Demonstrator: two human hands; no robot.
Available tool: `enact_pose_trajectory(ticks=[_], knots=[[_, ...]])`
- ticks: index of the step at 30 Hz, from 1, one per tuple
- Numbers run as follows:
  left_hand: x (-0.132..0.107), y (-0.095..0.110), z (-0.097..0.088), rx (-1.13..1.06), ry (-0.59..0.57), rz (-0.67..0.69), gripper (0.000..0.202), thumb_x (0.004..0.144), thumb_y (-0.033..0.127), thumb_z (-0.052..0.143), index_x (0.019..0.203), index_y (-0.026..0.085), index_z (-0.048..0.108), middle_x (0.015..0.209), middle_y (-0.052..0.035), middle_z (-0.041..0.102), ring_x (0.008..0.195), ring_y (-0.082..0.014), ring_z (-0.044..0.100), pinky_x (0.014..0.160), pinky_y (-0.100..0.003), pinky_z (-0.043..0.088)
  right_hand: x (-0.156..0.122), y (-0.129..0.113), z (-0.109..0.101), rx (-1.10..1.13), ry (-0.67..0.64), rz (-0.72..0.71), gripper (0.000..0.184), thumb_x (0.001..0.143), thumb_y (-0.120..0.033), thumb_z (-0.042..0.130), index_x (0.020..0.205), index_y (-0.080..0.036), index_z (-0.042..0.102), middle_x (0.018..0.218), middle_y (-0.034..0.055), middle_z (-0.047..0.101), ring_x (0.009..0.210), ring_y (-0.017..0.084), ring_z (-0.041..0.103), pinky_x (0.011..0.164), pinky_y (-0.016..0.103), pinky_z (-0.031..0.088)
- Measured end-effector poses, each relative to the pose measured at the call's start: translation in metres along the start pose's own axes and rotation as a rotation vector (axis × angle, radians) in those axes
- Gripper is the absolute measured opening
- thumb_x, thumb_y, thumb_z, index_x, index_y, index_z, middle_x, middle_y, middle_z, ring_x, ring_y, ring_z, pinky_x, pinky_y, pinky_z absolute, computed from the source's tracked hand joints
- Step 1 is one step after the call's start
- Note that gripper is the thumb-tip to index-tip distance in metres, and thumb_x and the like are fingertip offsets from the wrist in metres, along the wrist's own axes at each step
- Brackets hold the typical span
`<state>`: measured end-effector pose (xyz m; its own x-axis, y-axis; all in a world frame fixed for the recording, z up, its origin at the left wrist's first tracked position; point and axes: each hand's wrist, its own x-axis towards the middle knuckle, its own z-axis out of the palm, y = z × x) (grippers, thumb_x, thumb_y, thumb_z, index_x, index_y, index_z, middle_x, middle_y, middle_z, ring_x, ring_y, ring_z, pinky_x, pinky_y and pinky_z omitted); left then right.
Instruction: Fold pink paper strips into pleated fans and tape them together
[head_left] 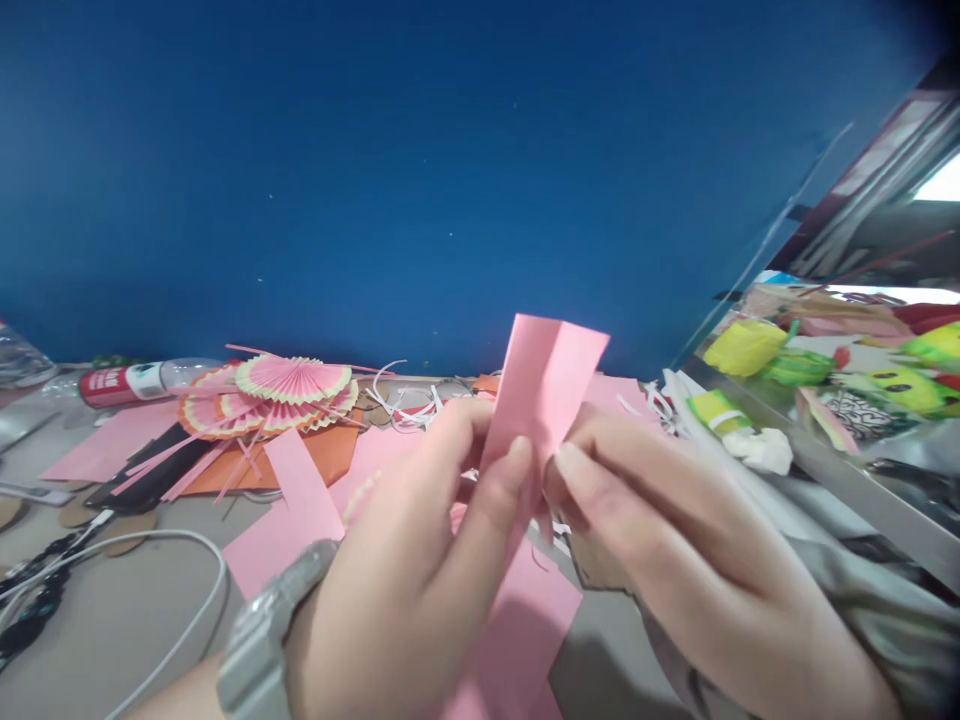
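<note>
Both my hands pinch a strip of pink paper [546, 385] that stands up between them, with a lengthwise crease down its middle. My left hand [420, 560], with a grey watch [262, 640] on the wrist, grips the strip's lower left edge between thumb and fingers. My right hand [675, 540] pinches the lower right edge with its thumb close to the left thumb. Under the hands lie more pink sheets [517, 630] on the grey table [112, 620].
Pleated pink-and-yellow paper fans [289, 385] lie on an orange sheet [330, 455] at the left. A bottle [142, 380] lies on its side behind them, a white cable [187, 570] curls at the front left. White paper shreds [405, 405] sit behind. Colourful items [825, 370] fill a shelf right.
</note>
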<state>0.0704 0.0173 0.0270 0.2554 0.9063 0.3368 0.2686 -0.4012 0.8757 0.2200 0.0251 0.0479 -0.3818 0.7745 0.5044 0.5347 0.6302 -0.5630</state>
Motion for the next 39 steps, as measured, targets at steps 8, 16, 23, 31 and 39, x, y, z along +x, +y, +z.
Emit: enact_pose_trajectory(ticks=[8, 16, 23, 31, 39], knots=[[-0.001, 0.0, -0.009, 0.047, -0.128, -0.013, 0.017, 0.094, 0.034, 0.035, 0.086, 0.025, 0.047, 0.074, 0.0051, 0.053, 0.064, -0.0081, 0.051, 0.057, -0.021, 0.04, 0.003, 0.008, -0.002, 0.36, -0.015, 0.118, 0.01, 0.085, -0.035, 0.052, 0.082, -0.025, 0.049, 0.073, -0.0017, 0.055, 0.063, 0.01, 0.056, 0.057, 0.022, 0.05], [-0.001, 0.006, -0.006, -0.131, -0.153, -0.103, 0.018, 0.092, 0.036, 0.039, 0.087, 0.026, 0.052, 0.072, 0.0059, 0.055, 0.067, -0.0065, 0.051, 0.06, -0.015, 0.041, 0.006, 0.01, 0.002, 0.529, 0.048, 0.077, 0.007, 0.087, -0.024, 0.05, 0.085, -0.026, 0.057, 0.067, -0.0043, 0.06, 0.054, 0.006, 0.057, 0.045, 0.014, 0.048], [0.003, 0.009, -0.009, -0.51, -0.383, -0.302, 0.037, 0.093, 0.043, 0.032, 0.069, 0.018, 0.047, 0.047, 0.0065, 0.038, 0.044, -0.0049, 0.038, 0.046, -0.016, 0.035, 0.002, 0.015, -0.002, 0.649, -0.102, 0.046, 0.011, 0.086, -0.025, 0.054, 0.092, -0.031, 0.061, 0.081, -0.0046, 0.064, 0.072, 0.007, 0.063, 0.065, 0.013, 0.053], [-0.001, 0.013, -0.009, -0.335, -0.346, -0.145, 0.014, 0.088, 0.036, 0.044, 0.094, 0.025, 0.051, 0.066, 0.0029, 0.044, 0.054, -0.0085, 0.039, 0.049, -0.019, 0.041, 0.004, 0.011, -0.002, 0.682, -0.113, 0.133, 0.009, 0.085, -0.034, 0.054, 0.087, -0.03, 0.062, 0.08, -0.0023, 0.063, 0.072, 0.01, 0.062, 0.063, 0.018, 0.054], [0.002, 0.008, -0.007, -0.423, -0.466, -0.239, 0.026, 0.093, 0.04, 0.034, 0.076, 0.021, 0.041, 0.062, 0.0044, 0.048, 0.049, -0.0055, 0.041, 0.048, -0.018, 0.037, 0.003, 0.003, 0.001, 0.696, -0.039, 0.232, 0.011, 0.084, -0.037, 0.055, 0.079, -0.027, 0.058, 0.069, -0.0033, 0.065, 0.058, 0.01, 0.064, 0.052, 0.019, 0.054]])
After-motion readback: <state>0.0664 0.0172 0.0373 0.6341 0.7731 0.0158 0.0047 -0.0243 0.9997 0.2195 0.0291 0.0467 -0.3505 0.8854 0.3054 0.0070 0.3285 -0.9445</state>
